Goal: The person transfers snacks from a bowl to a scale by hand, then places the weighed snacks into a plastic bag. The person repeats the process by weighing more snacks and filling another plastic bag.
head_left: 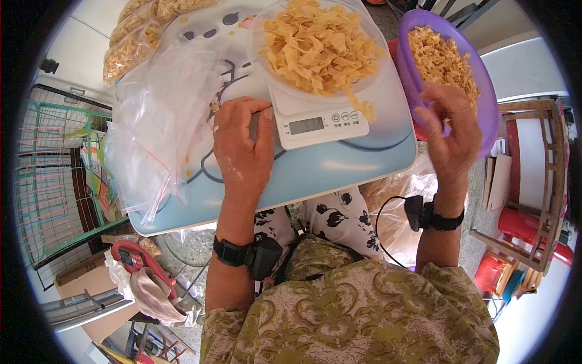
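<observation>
My left hand (242,145) rests on the table beside the left edge of a white kitchen scale (324,130). Its fingers are bent, with a gap between thumb and forefinger and nothing seen in it. On the scale sits a clear plastic bowl (262,45) heaped with yellowish dried strips (321,48); a few strips hang over the near rim. The lit display (306,125) is too blurred to read surely. At the right, my right hand (451,130) hovers over the near side of a purple basin (492,121), fingers loosely curved and apart, holding nothing visible.
More dried strips (442,57) lie in the basin. Clear plastic bags (157,121) spread over the table's left side, and filled bags (130,51) stand at the far left corner. A green wire rack (60,176) stands left of the table (339,167).
</observation>
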A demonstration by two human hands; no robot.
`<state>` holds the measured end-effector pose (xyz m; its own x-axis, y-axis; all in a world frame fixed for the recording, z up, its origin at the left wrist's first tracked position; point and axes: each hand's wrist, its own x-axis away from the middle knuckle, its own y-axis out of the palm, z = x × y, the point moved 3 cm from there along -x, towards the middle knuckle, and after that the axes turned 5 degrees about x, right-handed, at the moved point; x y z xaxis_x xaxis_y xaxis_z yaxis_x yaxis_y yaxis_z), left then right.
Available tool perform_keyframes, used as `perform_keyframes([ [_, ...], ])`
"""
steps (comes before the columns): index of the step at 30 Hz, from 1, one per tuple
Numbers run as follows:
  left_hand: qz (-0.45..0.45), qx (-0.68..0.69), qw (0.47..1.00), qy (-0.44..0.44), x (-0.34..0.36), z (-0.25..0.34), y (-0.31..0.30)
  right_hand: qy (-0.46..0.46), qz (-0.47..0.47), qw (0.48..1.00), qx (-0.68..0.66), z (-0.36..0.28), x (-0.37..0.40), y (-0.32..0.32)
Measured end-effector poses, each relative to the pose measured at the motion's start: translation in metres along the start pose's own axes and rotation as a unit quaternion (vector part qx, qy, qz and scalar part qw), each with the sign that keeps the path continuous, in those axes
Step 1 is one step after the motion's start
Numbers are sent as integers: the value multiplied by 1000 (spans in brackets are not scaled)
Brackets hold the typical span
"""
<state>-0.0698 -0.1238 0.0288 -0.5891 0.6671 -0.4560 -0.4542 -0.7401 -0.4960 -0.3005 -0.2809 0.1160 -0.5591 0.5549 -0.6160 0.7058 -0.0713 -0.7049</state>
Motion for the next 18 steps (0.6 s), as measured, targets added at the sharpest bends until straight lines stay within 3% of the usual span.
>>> perform_keyframes([
  [1, -1, 1, 1000, -3, 0, 0, 0, 2, -60, 998, -27, -9, 2, 5],
  [7, 1, 9, 1000, 0, -1, 1, -1, -113, -115, 985, -66, -37, -1, 33],
  [14, -13, 4, 1000, -13, 1, 0, -2, -125, -90, 988, -32, -40, -2, 41],
  [18, -7, 11, 1000, -22, 1, -1, -1, -85, -46, 993, -66, -46, -10, 36],
])
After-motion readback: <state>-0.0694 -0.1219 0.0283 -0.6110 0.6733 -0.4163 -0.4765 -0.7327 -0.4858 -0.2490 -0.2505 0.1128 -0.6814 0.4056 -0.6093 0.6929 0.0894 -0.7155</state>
